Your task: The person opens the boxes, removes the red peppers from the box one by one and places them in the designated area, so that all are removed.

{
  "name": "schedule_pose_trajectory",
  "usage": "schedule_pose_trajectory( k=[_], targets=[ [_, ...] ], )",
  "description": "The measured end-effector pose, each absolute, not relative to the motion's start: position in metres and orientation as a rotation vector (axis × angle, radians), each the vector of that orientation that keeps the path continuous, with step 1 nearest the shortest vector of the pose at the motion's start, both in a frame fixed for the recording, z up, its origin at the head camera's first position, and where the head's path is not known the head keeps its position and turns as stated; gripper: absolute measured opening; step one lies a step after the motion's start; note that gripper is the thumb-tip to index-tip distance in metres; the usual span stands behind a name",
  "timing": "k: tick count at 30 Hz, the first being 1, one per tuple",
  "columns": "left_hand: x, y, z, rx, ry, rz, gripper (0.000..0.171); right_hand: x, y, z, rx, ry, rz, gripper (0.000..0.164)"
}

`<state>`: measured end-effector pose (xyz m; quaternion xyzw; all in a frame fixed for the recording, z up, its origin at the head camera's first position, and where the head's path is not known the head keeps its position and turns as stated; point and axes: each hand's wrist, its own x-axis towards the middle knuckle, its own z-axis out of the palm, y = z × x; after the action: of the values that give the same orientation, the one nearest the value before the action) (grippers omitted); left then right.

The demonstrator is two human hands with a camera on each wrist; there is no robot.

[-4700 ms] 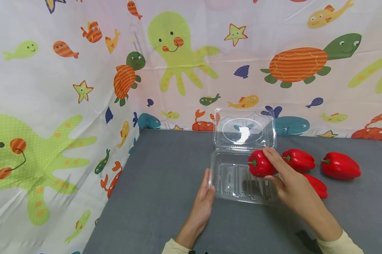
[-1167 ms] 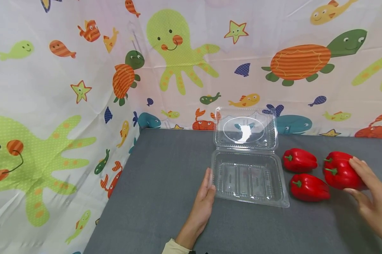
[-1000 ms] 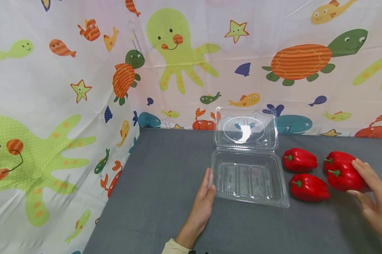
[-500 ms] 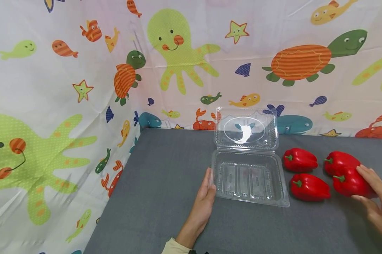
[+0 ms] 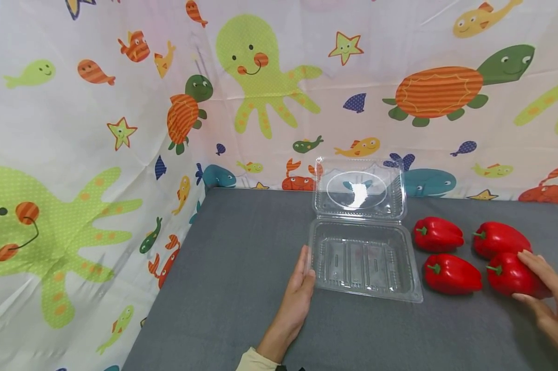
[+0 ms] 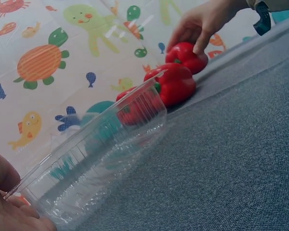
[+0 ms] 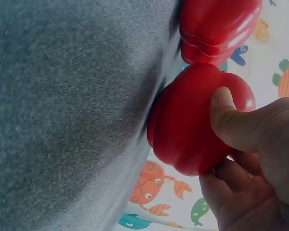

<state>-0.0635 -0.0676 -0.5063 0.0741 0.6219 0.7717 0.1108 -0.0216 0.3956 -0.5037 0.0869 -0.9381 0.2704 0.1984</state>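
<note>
A clear plastic clamshell container lies on the grey cloth with its lid raised at the back. My left hand holds its left edge, the rim between thumb and fingers in the left wrist view. On the right, my right hand grips a red bell pepper by its blunt end, thumb on one side and fingers on the other. That pepper is down at the cloth, its green stem pointing left. In the right wrist view, the pepper partly hides the fingers.
Three more red bell peppers lie right of the container: a back one, a front one and a far right one just behind the held pepper. A patterned sea-animal curtain borders the grey surface at the back and left.
My right hand has carried the bell pepper from above the container to the right, then down towards me beside the others. My left hand has stayed on the container's edge.
</note>
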Motion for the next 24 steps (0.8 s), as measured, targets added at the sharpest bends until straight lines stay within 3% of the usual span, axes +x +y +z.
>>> schedule_pose_trajectory(
  k=[6,12,24],
  targets=[
    [-0.0631,-0.0685,-0.5078,0.206,1.83,2.268,0.064,-0.0224,0.3955,-0.5061,0.242,-2.655,0.735,0.086],
    [-0.0634,-0.069,-0.5084,0.204,1.83,2.272,0.064,-0.0228,0.3926,-0.5062,0.23,-2.681,0.728,0.109],
    [-0.0648,-0.0677,-0.5062,0.143,1.734,2.289,0.064,-0.0199,0.3946,-0.5122,0.247,-2.695,0.705,0.092]
  ],
)
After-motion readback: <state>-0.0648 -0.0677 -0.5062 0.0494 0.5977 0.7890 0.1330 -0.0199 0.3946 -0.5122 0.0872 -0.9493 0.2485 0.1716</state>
